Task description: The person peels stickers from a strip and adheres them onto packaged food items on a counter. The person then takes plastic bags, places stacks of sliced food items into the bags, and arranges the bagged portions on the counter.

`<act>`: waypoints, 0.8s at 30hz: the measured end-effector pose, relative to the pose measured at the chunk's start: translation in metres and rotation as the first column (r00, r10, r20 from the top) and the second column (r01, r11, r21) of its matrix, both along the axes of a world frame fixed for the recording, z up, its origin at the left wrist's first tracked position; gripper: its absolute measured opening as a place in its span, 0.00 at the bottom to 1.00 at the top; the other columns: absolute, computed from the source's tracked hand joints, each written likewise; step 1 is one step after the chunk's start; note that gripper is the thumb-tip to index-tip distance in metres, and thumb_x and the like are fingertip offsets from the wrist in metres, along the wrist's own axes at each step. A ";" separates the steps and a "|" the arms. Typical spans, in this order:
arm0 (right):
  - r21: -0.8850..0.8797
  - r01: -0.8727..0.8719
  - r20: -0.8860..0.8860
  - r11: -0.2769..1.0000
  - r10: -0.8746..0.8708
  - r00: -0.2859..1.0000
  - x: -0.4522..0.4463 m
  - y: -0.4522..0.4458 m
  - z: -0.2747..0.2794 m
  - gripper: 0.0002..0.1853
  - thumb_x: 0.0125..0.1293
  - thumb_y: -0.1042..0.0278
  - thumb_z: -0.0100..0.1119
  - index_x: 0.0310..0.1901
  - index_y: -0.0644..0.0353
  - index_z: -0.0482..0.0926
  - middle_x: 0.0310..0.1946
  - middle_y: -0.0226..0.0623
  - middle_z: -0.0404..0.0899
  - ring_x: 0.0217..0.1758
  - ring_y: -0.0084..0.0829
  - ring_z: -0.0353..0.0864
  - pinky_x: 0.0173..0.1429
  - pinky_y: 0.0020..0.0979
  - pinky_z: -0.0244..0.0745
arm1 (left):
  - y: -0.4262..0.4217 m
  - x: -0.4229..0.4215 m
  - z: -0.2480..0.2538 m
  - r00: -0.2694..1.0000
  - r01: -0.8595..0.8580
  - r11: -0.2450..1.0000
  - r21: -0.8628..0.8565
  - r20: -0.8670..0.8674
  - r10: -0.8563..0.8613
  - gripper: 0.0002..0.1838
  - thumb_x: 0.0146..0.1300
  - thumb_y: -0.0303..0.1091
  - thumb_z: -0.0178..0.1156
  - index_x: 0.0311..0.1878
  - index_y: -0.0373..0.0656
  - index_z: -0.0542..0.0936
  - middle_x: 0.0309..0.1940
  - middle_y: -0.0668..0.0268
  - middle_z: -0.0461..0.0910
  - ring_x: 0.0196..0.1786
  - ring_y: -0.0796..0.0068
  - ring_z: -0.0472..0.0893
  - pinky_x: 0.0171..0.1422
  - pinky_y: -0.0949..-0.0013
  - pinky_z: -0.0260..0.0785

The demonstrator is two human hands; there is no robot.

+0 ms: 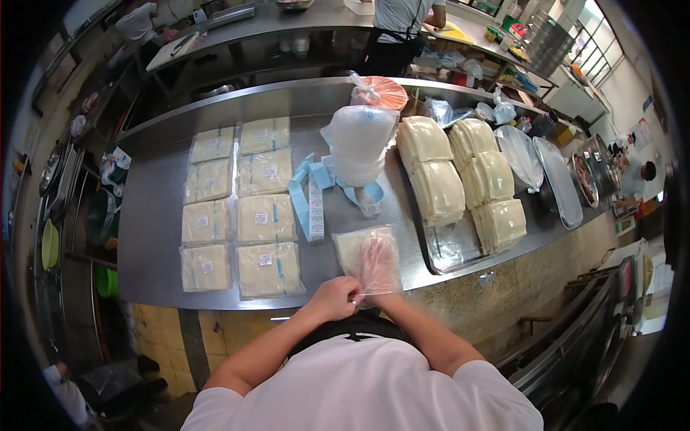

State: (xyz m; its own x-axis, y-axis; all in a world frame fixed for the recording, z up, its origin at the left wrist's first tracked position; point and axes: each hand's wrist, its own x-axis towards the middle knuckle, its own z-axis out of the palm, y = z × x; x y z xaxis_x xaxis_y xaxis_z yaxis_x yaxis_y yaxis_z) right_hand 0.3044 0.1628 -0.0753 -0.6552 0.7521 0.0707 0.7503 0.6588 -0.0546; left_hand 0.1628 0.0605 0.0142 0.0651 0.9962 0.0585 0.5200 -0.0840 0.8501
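A clear plastic bag (366,228) with a stack of pale, square dough sheets (348,251) in it lies at the table's near edge. My left hand (338,297) is closed, its fingertips pinching the bag's mouth. Inside the bag, under the clear film, my right hand (378,260) lies flat over the sheets with its fingers stretched out. Beyond them stands a large roll of clear plastic bags (357,147). Strips of blue-backed labels (315,201) lie on the steel just left of the roll.
Two columns of packed, labelled dough packets (267,218) cover the table's left part. To the right, a metal tray (449,248) holds several tall stacks of unpacked sheets (440,190). An orange bagged bundle (381,92) sits at the back rim. A person (402,29) stands at the far counter.
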 end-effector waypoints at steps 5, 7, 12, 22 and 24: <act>-0.419 -0.208 -0.200 0.884 0.134 0.971 0.078 -0.042 0.056 0.32 0.64 0.63 0.65 0.68 0.67 0.69 0.63 0.63 0.72 0.68 0.59 0.72 0.68 0.53 0.68 | 0.004 -0.011 -0.003 1.000 -0.013 0.999 0.039 0.003 0.013 0.07 0.60 0.32 0.70 0.33 0.41 0.81 0.29 0.58 0.81 0.36 0.54 0.82 0.41 0.56 0.74; -0.431 -0.182 -0.322 0.884 0.038 0.946 0.092 -0.046 0.078 0.26 0.61 0.69 0.67 0.60 0.66 0.74 0.52 0.58 0.77 0.58 0.56 0.77 0.59 0.52 0.74 | 0.009 -0.012 0.000 1.000 -0.012 1.000 0.025 0.015 0.012 0.07 0.60 0.33 0.69 0.33 0.41 0.81 0.30 0.58 0.81 0.36 0.54 0.82 0.41 0.56 0.74; -0.091 0.029 -0.365 0.995 -0.060 0.929 0.095 -0.017 0.091 0.10 0.55 0.71 0.70 0.39 0.59 0.82 0.39 0.44 0.79 0.49 0.52 0.77 0.49 0.49 0.75 | 0.009 -0.006 -0.002 0.997 -0.007 0.998 -0.065 0.072 0.012 0.09 0.61 0.34 0.69 0.33 0.40 0.81 0.29 0.58 0.81 0.35 0.54 0.81 0.41 0.57 0.74; -0.775 -0.622 -0.341 0.113 -0.903 0.262 0.130 0.002 0.155 0.25 0.64 0.78 0.58 0.65 0.66 0.77 0.58 0.51 0.83 0.60 0.46 0.83 0.71 0.47 0.75 | 0.030 -0.006 0.014 0.983 0.058 0.984 -0.169 -0.160 -0.086 0.13 0.66 0.39 0.67 0.48 0.41 0.87 0.46 0.52 0.85 0.51 0.50 0.83 0.56 0.56 0.75; -0.556 -0.829 -0.280 0.060 -0.953 0.118 0.123 0.006 0.177 0.28 0.65 0.78 0.56 0.68 0.68 0.74 0.60 0.54 0.82 0.61 0.47 0.83 0.73 0.49 0.74 | 0.051 0.002 0.009 0.979 -0.043 0.998 0.035 -0.197 0.049 0.19 0.68 0.42 0.65 0.55 0.38 0.83 0.54 0.51 0.83 0.60 0.48 0.80 0.66 0.52 0.71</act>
